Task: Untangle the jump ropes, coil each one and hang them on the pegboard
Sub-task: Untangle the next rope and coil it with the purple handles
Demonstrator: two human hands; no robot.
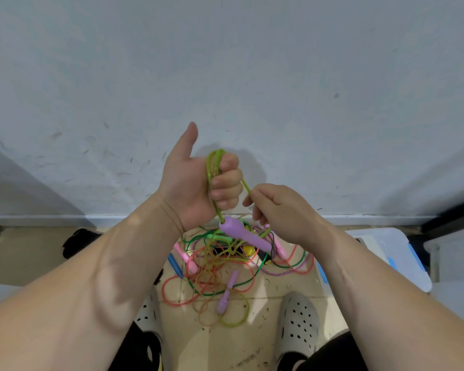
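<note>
Left hand (pixel 196 183) fisted thin yellow-green plastic rope coils (pixel 210 170); right hand (pixel 281 210) pinched their free strand at 4 o'clock. Lilac plastic handle (pixel 241 232) hung at 6, axis 10-to-4.

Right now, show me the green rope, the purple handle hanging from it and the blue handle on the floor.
green rope (pixel 212 167): head view, top of the gathered loops.
purple handle (pixel 245 235): head view, middle of its barrel.
blue handle (pixel 175 265): head view, its middle.
</note>
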